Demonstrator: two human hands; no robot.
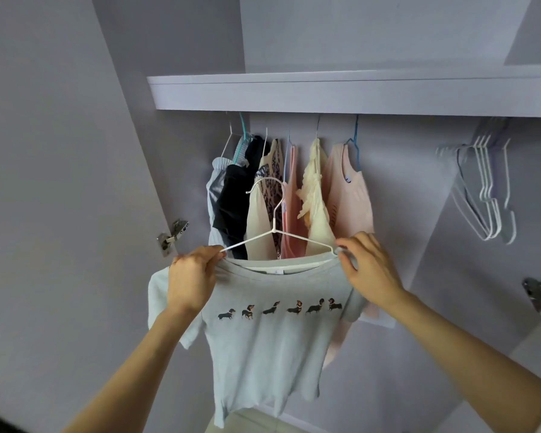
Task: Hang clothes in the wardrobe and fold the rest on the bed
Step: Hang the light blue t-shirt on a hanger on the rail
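A: Where is the grey T-shirt [263,332] right now?

B: On a white wire hanger [277,232], held up in front of the open wardrobe [356,95], below the shelf and not yet hooked on anything. The left hand [189,282] pinches the shirt's shoulder at the hanger's left end; the right hand [369,270] grips the cloth at the right end.

A: How will it handle?

B: Light and limp, I'd say. The knit sags and may slide off thin wire, so hold it where hanger and shoulder seam meet, or take the hanger's neck under the hook.

A: Counts?

B: One shirt in hand, with six small dachshunds printed across the chest. About six hanging garments [291,195] show behind it, bunched so I can't be sure. A cluster of empty hangers [487,189] hangs to the right, roughly five or six, overlapping.
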